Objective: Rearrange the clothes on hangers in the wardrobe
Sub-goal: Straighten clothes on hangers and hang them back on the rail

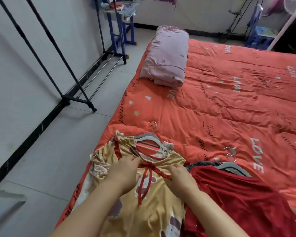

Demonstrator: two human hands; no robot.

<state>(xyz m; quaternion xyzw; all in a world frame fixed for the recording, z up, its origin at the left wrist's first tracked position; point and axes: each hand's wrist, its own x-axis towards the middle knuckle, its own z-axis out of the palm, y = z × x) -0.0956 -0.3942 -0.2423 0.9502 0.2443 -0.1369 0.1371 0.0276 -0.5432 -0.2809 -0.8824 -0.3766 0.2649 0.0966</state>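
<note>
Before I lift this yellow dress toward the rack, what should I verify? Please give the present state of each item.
1. Left hand grips yellow dress neckline: ok.
2. Right hand grips the neckline: ok.
3. Hanger ends seated in both shoulders: cannot tell, cloth hides them.
4. Hanger hook free on the quilt: ok.
5. Red garment apart from the dress: not ok, they touch.
6. Rack rail free: cannot tell, out of view.

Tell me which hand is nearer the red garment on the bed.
Right. The right hand holds the neckline of the yellow dress just beside the red garment; the left hand holds the neckline's far side, farther off.
</note>
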